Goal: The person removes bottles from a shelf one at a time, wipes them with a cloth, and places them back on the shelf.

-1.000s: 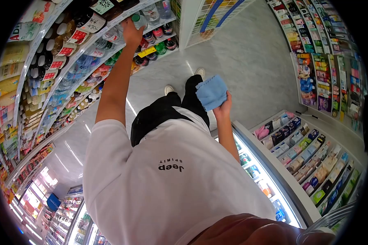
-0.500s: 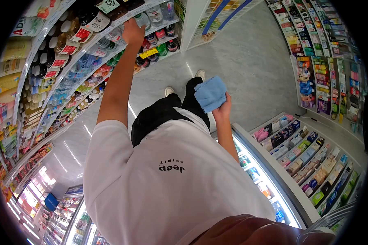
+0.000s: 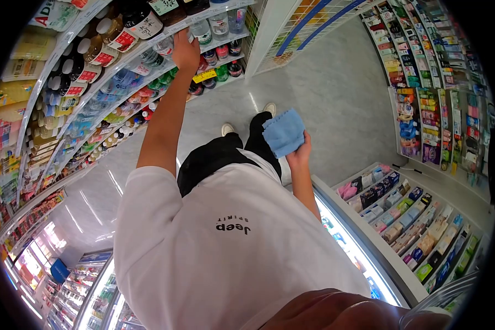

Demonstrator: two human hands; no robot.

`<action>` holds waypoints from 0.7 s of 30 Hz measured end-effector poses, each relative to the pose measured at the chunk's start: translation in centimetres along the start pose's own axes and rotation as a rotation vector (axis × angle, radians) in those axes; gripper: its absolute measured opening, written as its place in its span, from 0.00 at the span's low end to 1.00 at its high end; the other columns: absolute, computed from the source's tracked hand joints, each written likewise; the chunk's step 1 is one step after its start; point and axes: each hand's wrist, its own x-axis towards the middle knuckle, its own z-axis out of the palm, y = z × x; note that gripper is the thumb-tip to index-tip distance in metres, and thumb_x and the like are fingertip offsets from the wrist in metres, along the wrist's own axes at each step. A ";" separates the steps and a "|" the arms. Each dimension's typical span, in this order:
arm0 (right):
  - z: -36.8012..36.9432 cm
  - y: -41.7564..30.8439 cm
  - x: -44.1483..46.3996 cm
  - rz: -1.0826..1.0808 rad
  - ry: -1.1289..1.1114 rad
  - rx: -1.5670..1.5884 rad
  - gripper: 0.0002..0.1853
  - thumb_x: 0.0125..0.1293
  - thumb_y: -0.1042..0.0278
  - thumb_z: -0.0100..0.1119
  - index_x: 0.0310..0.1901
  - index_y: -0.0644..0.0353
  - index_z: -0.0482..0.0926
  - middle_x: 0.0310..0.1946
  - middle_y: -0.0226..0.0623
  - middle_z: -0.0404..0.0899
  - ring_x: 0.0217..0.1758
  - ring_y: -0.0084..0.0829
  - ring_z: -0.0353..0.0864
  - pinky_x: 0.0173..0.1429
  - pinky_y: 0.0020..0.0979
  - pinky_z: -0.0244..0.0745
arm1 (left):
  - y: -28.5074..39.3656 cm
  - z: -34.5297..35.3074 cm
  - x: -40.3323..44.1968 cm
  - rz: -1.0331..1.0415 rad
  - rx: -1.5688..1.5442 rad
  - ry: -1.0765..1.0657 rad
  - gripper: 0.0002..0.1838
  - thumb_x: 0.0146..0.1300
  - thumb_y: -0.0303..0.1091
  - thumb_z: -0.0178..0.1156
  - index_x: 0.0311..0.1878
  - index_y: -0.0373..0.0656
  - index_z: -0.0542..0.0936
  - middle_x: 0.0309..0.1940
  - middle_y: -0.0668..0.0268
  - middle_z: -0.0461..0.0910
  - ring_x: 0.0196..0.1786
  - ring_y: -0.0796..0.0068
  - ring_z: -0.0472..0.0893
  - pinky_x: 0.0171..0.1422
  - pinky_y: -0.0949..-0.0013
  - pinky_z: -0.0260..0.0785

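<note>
My left hand (image 3: 186, 53) reaches into the drinks shelf (image 3: 225, 39) at the upper left, beside clear bottles (image 3: 201, 31). Its fingertips are partly hidden at the shelf edge, so I cannot make out whether they grip anything. Lower and to the right, my right hand (image 3: 300, 152) holds a folded light blue cloth (image 3: 284, 133) by its right side, in front of my legs. The cloth touches nothing else that I can see.
Dark bottles (image 3: 142, 21) stand on the shelf above my left hand. A yellow tag (image 3: 204, 76) hangs on a lower shelf edge. A white wire rack (image 3: 291, 33) is beside the shelving. Packaged goods (image 3: 404, 214) and a lit cooler (image 3: 357, 250) are at the right.
My left hand has moved left along the shelf, away from the green-capped bottle, its fingers now higher at the shelf edge. The shelving sits slightly further right in view. My right hand still holds the cloth.
</note>
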 end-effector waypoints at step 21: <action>0.8 0.9 -0.1 0.041 -0.057 -0.019 0.28 0.76 0.54 0.35 0.68 0.65 0.67 0.69 0.45 0.69 0.72 0.45 0.67 0.77 0.48 0.59 | -6.1 0.8 4.5 -0.333 0.191 -0.462 0.40 0.61 0.72 0.55 0.28 0.35 0.84 0.32 0.50 0.85 0.37 0.51 0.85 0.40 0.52 0.77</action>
